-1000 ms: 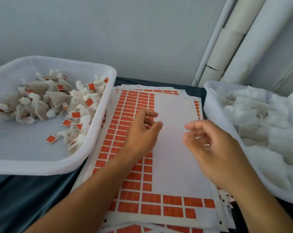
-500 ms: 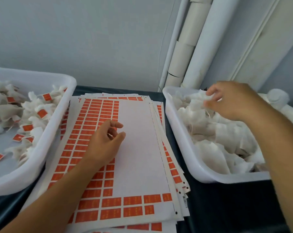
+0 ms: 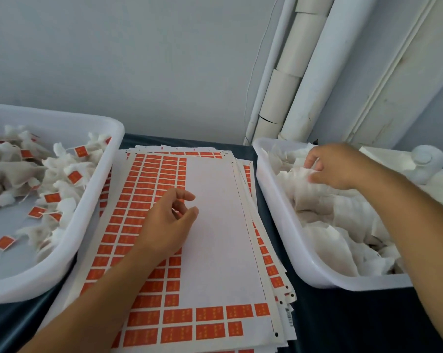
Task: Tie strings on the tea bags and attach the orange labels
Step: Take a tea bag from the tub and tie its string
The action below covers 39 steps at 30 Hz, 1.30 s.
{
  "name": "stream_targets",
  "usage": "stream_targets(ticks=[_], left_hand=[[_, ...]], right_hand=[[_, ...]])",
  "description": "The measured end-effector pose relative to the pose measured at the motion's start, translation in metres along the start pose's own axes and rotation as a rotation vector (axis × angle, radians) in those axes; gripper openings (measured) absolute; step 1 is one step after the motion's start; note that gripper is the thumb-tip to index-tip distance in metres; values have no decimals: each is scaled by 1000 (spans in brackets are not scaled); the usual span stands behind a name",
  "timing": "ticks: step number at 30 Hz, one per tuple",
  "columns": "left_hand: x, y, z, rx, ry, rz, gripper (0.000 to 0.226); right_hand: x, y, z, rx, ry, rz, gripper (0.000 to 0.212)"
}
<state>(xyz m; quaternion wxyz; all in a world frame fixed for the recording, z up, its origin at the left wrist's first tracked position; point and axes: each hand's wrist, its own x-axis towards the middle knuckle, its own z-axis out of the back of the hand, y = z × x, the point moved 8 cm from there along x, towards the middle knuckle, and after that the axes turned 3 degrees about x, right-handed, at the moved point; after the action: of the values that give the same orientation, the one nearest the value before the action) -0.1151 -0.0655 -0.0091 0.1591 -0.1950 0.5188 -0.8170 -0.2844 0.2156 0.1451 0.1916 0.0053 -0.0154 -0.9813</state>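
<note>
Two hands split my work: right hand (image 3: 335, 166) pinches a blank tea bag (image 3: 298, 174) at right, left hand (image 3: 168, 222) hovers loosely curled, empty, over the label sheet (image 3: 215, 225) to peel next

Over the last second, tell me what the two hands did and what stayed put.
The right hand swung from over the stack of orange label sheets out to the white plastic tray of untagged tea bags on the right, where it now pinches a white tea bag. The left hand stayed over the sheets, fingers loosely curled, holding nothing. The left white tray of tagged tea bags did not move.
</note>
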Motion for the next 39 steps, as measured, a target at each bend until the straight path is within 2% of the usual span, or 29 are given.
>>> stream_targets(ticks=[2, 4, 6, 9, 12, 14, 16, 18, 20, 22, 25, 28, 32, 37, 39], left_hand=[[-2, -4, 1, -13, -2, -11, 21], [-3, -8, 2, -39, -7, -27, 20], [-6, -13, 4, -95, -17, -48, 20], [-7, -22, 14, -259, -26, -75, 40], [-5, -32, 17, -504, 73, -116, 59], [-4, -34, 14, -688, 188, -112, 80], [-4, -33, 12, -858, 301, -61, 89], [-5, -27, 11, -856, 354, 16, 77], [-4, -17, 12, -741, 318, 67, 49], [-3, -7, 13, -657, 261, 124, 35], [0, 4, 15, -582, 183, 187, 35], [4, 12, 21, -596, 93, 231, 32], [5, 20, 28, -631, 11, 279, 26], [9, 24, 30, -626, -16, 296, 33], [9, 24, 29, -587, -8, 289, 30]], right_hand=[[-12, 14, 28, -83, -58, 4, 14], [-28, 36, 58, -87, -139, 25, 19], [-49, 61, 87, -29, -259, 81, 21], [-78, 106, 108, 143, -353, 222, 17], [-85, 152, 91, 277, -257, 303, 16], [-79, 180, 57, 329, -162, 325, 14], [-71, 202, 15, 403, -79, 328, 11], [-60, 212, -23, 510, -20, 300, 10], [-48, 210, -51, 647, 8, 242, 11], [-36, 201, -69, 760, 16, 169, 14], [-28, 190, -87, 850, 45, 145, 19], [-29, 185, -99, 907, 98, 175, 19], [-31, 185, -117, 924, 186, 222, 29], [-28, 181, -122, 929, 73, 245, 34], [-30, 178, -123, 983, 74, 256, 36]])
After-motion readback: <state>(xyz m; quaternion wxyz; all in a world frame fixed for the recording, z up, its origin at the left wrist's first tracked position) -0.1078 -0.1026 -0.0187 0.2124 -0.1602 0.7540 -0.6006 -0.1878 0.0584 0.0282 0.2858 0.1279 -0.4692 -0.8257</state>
